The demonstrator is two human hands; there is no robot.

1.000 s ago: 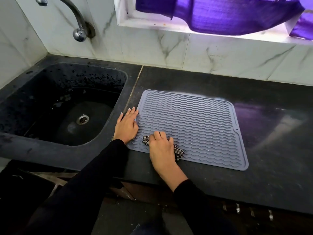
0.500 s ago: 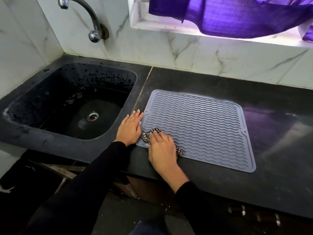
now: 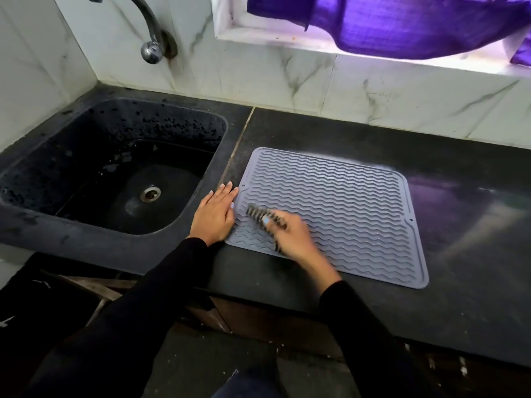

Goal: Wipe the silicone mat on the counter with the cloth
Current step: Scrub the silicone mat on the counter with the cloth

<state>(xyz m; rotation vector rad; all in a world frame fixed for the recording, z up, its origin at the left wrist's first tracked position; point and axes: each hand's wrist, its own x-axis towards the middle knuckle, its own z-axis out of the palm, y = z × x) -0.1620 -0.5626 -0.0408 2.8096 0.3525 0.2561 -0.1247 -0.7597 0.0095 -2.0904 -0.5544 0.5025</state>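
The silicone mat (image 3: 330, 214) lies flat on the counter (image 3: 459, 254), at three o'clock from the sink (image 3: 115, 173). My left hand (image 3: 214, 215) rests with fingers straight at the mat's nine o'clock edge, pinning it. My right hand (image 3: 290, 235), blurred, grips the checked cloth (image 3: 258, 215). Judgement: mat is light, floppy, ridged, liable to creep; hold its edge. Cloth is soft, bunches easily. Since half a second ago, the cloth has swept toward twelve o'clock.

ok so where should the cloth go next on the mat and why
Probably sweep the cloth rightward along the ridges: the right hand has it at the mat's near-left corner, most of the mat lies to its right, and the left hand pins the left edge.
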